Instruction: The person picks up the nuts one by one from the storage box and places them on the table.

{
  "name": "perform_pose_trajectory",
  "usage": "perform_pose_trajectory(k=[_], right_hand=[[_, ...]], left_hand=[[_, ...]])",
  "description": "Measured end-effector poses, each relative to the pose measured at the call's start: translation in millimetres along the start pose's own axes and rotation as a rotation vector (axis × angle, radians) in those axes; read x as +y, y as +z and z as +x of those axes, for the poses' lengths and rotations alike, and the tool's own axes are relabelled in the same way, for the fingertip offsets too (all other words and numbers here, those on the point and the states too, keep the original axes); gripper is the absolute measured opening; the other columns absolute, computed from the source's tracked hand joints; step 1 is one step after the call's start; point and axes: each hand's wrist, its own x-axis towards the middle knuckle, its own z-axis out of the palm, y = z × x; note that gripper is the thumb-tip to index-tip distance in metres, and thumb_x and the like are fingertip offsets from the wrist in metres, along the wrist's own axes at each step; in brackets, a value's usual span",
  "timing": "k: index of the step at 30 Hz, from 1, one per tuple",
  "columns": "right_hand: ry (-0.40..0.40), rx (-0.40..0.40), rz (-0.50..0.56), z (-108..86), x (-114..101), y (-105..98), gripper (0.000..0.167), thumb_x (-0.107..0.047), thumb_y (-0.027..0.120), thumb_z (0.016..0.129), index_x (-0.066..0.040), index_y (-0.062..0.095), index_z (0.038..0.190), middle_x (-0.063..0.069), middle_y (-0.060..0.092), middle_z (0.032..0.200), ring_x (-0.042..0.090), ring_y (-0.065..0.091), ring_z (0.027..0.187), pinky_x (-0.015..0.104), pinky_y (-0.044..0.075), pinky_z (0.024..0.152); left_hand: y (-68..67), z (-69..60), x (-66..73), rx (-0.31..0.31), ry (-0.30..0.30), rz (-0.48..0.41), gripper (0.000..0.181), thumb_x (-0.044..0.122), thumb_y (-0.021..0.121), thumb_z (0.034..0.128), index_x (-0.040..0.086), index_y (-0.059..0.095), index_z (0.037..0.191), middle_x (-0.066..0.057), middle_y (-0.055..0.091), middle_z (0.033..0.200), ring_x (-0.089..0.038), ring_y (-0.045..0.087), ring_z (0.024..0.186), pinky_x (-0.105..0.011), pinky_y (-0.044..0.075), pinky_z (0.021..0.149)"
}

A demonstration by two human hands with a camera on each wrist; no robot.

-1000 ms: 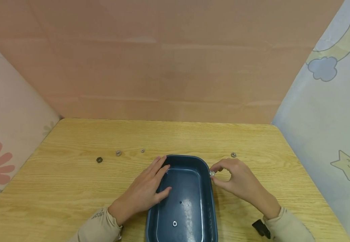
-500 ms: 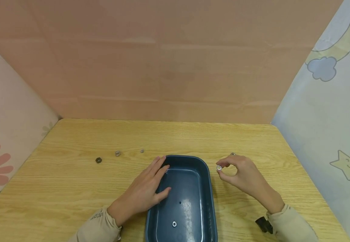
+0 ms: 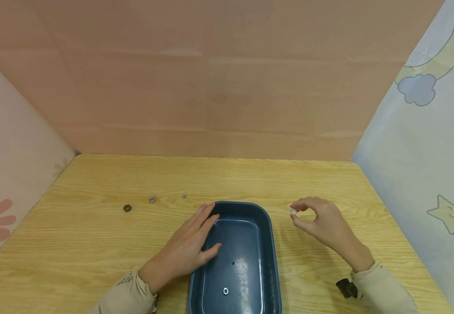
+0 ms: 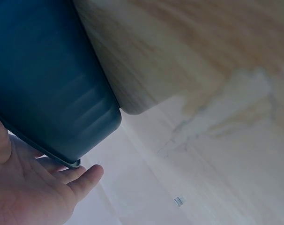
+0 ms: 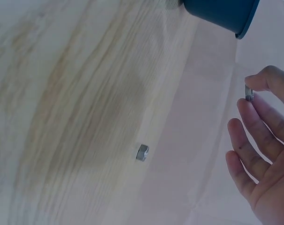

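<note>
A dark blue plastic bin (image 3: 273,253) stands at the table's front, with a small silver ring-shaped piece (image 3: 226,291) on its floor. Across the bin's left rim rests my left hand (image 3: 183,250), its fingers extended over the edge. My right hand (image 3: 326,224) pinches a silver nut (image 3: 293,212) between thumb and index finger, above the table right of the bin. In the right wrist view that nut (image 5: 249,93) sits at the fingertips while the other fingers are loosely bent. Another silver nut (image 5: 142,152) lies on the table, almost wholly hidden behind the right hand in the head view.
Left of the bin lie a dark nut (image 3: 127,208), a silver nut (image 3: 152,199) and a smaller silver nut (image 3: 184,196) on the wooden table (image 3: 73,244). A brown sheet (image 3: 211,87) covers the back, and patterned sheets stand at both sides.
My right hand has moved away from the bin's right rim, to the right and slightly farther back, with the nut still pinched. The left hand and bin stay put.
</note>
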Motion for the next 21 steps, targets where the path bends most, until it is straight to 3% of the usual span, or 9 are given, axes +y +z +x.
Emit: perform_pose_trajectory(k=[5, 12, 21], right_hand=[[0.056, -0.020, -0.017, -2.1, 8, -1, 0.019, -0.006, 0.080, 0.076, -0.011, 0.077, 0.094, -0.003, 0.076, 0.088, 0.018, 0.068, 0.078, 0.034, 0.055, 0.065], [0.159, -0.105, -0.031, -3.1, 20, -5, 0.020, -0.011, 0.077, 0.083, -0.007, 0.075, 0.103, 0.005, 0.076, 0.092, 0.026, 0.069, 0.084, 0.036, 0.053, 0.064], [0.272, -0.169, -0.027, -6.6, 42, -8, 0.022, -0.016, 0.071, 0.090, -0.005, 0.073, 0.109, 0.012, 0.075, 0.098, 0.033, 0.068, 0.092, 0.047, 0.054, 0.071]], left_hand=[[0.7, 0.0, -0.5, 0.003, 0.002, 0.002, 0.067, 0.042, 0.067, 0.0918, 0.004, 0.048, 0.144, -0.017, 0.030, 0.161, -0.036, 0.030, 0.149, -0.053, 0.038, 0.114], [0.9, 0.2, -1.2, 0.006, 0.006, 0.008, 0.067, 0.043, 0.067, 0.0915, 0.005, 0.049, 0.144, -0.017, 0.031, 0.161, -0.035, 0.031, 0.149, -0.053, 0.038, 0.114], [0.6, -0.1, -0.5, 0.008, 0.003, 0.006, 0.068, 0.043, 0.067, 0.0917, 0.005, 0.048, 0.145, -0.016, 0.030, 0.161, -0.035, 0.031, 0.149, -0.053, 0.038, 0.114]])
